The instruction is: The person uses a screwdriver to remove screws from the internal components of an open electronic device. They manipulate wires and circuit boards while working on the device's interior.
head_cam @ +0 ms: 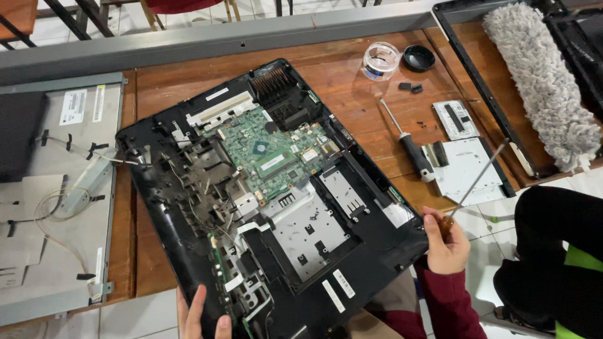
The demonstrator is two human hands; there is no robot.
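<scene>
Left hand (200,317) at chassis (188,251) edge.

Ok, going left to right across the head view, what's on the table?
Grey metal panel → opened black computer chassis → black-handled screwdriver → small silver bracket plate → fluffy grey duster.

Work surface: a brown wooden table (352,75), worn and scratched, lit evenly by soft, diffuse light. A grey metal rail (207,41) runs along its far edge. Beyond the rail, white floor tiles (129,19) show between dark chair legs (69,16) and a wooden chair frame (151,12) (red seat above it). More white floor tile (132,317) appears at the near edge, below the tabletop.
</scene>
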